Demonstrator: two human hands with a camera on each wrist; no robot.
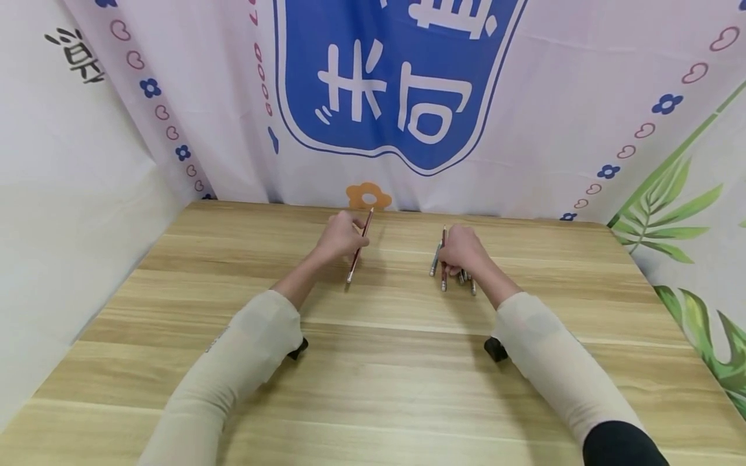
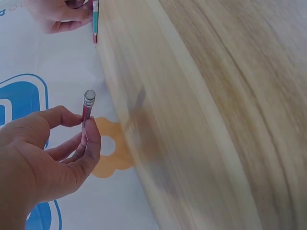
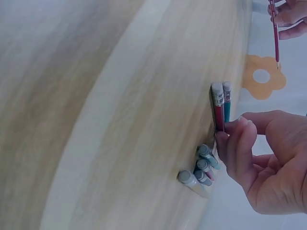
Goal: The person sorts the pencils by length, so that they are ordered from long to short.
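My left hand (image 1: 340, 236) pinches a dark red pencil (image 1: 353, 265) between thumb and fingertips, above the tabletop. Its eraser end points at the camera in the left wrist view. Over the right part of the far table area, my right hand (image 1: 463, 249) has thumb and fingers on another red pencil (image 3: 219, 111). A teal pencil (image 3: 227, 101) lies right beside that one; whether the fingers also touch it, I cannot tell. Several more pencils (image 3: 204, 165) lie in a small group under the right hand, mostly hidden by it in the head view.
The wood-grain table (image 1: 384, 388) reaches to a white printed cloth (image 1: 233, 129) hanging along its far edge. A white wall (image 1: 76, 194) stands at the left, and a leaf-printed panel (image 1: 688, 259) at the right. Black wrist mounts (image 1: 496, 349) show below the sleeves.
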